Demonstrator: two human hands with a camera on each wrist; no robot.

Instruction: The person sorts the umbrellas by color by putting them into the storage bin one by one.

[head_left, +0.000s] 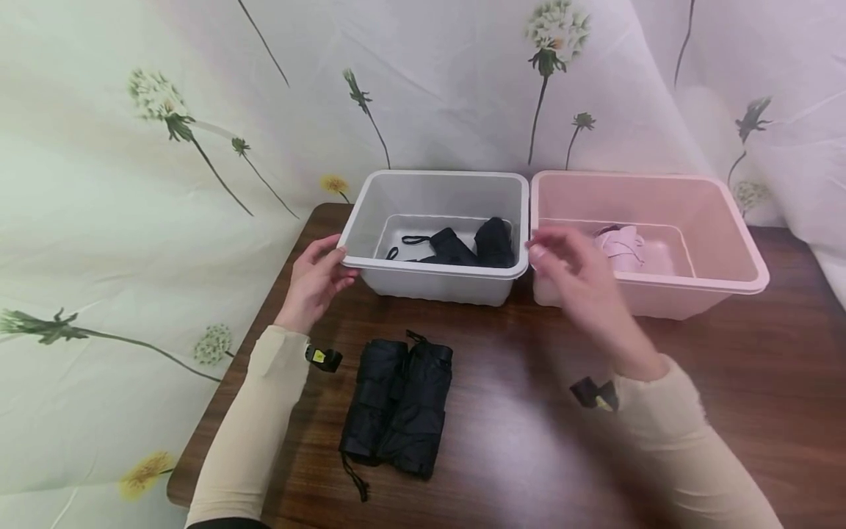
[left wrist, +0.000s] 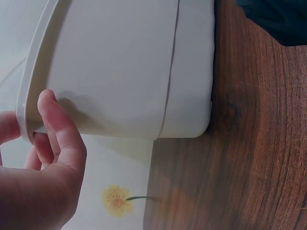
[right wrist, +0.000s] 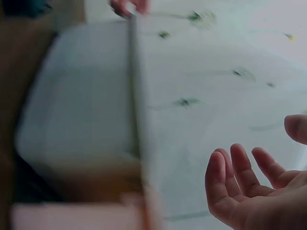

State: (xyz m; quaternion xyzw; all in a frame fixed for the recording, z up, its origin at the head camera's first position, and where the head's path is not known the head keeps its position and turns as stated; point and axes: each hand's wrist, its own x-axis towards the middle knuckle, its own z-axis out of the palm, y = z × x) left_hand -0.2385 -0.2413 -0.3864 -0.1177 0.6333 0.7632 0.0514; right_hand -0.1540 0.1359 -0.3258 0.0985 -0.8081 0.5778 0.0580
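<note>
My left hand (head_left: 316, 283) grips the front left corner of a white plastic bin (head_left: 436, 283). In the left wrist view its thumb and fingers pinch the rim (left wrist: 36, 62) from both sides. My right hand (head_left: 581, 272) is raised by the bin's front right corner, over the gap to a pink bin. The right wrist view shows its fingers (right wrist: 242, 167) loosely bent, holding nothing and apart from the bin. Inside the white bin lie several black things with wrist loops, looking like folded umbrellas (head_left: 494, 242). Two similar black bundles (head_left: 373, 397) with cords lie side by side on the table.
The pink bin (head_left: 681, 297) stands right beside the white one, with a pink cloth item (head_left: 621, 246) with thin cords inside. Both stand at the back of a dark wooden table (head_left: 515, 441), before a dandelion-print curtain (head_left: 436, 88). The table's left edge runs under my left arm.
</note>
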